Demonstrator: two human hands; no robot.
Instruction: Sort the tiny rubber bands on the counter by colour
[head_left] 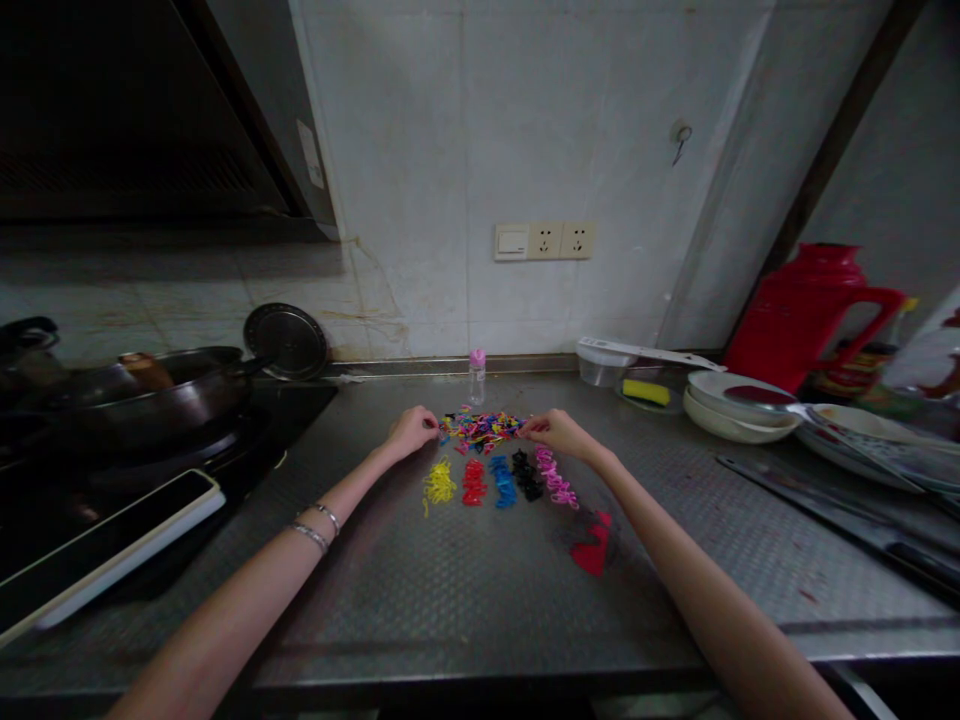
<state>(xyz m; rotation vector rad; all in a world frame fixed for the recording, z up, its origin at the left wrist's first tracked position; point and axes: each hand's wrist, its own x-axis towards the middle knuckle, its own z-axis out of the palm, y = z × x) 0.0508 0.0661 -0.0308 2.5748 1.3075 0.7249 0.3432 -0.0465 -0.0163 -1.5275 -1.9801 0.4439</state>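
Note:
A heap of small mixed-colour bands (pixel 484 428), perhaps rubber hair ties, lies on the grey metal counter (pixel 450 590). At its left edge my left hand (pixel 414 430) has its fingers pressed together. My right hand (pixel 556 432) pinches at the right edge, and whatever is between the fingertips is too small to tell. In front of the heap, sorted by colour, lie a yellow pile (pixel 439 482), a red pile (pixel 474 483), a blue pile (pixel 502 482), a black pile (pixel 527 475) and a pink pile (pixel 556 480). Behind it stands a small clear bottle with a pink cap (pixel 478 375).
A clear bag with red print (pixel 592 545) lies by my right forearm. Stacked bowls (pixel 739 425), a knife (pixel 832 510), a yellow sponge (pixel 646 392) and a red thermos (pixel 802 310) are on the right. On the left are a pan (pixel 165 390) and a phone-like device (pixel 112 550).

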